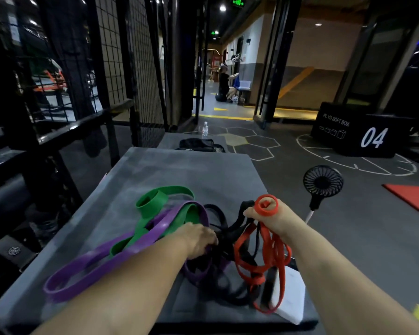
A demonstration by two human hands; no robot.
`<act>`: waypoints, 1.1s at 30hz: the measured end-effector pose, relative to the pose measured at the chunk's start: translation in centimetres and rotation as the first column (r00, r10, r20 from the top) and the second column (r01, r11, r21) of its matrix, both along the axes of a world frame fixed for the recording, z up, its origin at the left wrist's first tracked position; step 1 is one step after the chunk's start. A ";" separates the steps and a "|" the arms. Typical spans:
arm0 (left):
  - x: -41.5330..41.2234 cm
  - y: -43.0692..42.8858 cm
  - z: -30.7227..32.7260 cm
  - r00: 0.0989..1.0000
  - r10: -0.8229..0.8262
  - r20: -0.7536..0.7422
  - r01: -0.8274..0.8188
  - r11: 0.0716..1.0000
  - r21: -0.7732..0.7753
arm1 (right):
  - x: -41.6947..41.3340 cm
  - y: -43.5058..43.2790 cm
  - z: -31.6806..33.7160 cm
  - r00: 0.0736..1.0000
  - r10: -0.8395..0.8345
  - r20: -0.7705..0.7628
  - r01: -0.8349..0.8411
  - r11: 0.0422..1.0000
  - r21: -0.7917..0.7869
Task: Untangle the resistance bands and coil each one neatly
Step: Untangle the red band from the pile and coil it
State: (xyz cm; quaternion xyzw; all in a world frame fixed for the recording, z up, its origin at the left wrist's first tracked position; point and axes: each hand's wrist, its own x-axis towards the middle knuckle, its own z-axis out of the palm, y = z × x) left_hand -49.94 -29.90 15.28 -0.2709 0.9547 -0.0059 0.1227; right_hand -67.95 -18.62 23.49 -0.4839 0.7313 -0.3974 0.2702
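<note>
Right hand [273, 221] fisted round the thin red rubber band [275, 250] above the grey padded bench [179, 170], left hand [198, 240] buried in the black rubber tangle [228, 288], grip unclear, so mid-untangle I'd guess, red needs easing free next.

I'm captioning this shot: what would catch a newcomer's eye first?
The bright red band, gripped in the right hand at centre right, a small coil atop the fist and loops hanging below. Left of it, the purple band and green band sprawl across the grey mat, and the left hand reaches into the black bands between.
</note>
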 end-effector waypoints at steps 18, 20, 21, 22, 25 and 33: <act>2.6 -5.2 7.4 0.819 0.438 -0.372 -0.528 0.828 -0.188 | -3.4 -1.1 -0.1 0.957 -0.211 0.196 0.233 0.968 -0.095; 3.4 -6.5 10.8 0.758 0.498 -0.422 -0.611 0.769 -0.190 | -3.4 -1.4 0.3 0.951 -0.239 0.198 0.266 0.956 -0.123; 3.8 -7.1 12.2 0.723 0.536 -0.436 -0.652 0.738 -0.174 | -3.3 -1.6 0.5 0.946 -0.253 0.201 0.283 0.949 -0.140; 4.3 -7.7 13.3 0.682 0.581 -0.444 -0.693 0.707 -0.139 | -3.3 -1.8 0.6 0.941 -0.268 0.208 0.303 0.941 -0.155; 6.0 -9.1 15.4 0.524 0.702 -0.482 -0.808 0.589 -0.019 | -3.3 -1.9 1.7 0.931 -0.284 0.229 0.327 0.928 -0.181; 10.6 -9.6 16.5 0.328 0.799 -0.505 -0.894 0.435 0.109 | -3.4 -1.1 3.3 0.821 -0.416 0.392 0.520 0.828 -0.210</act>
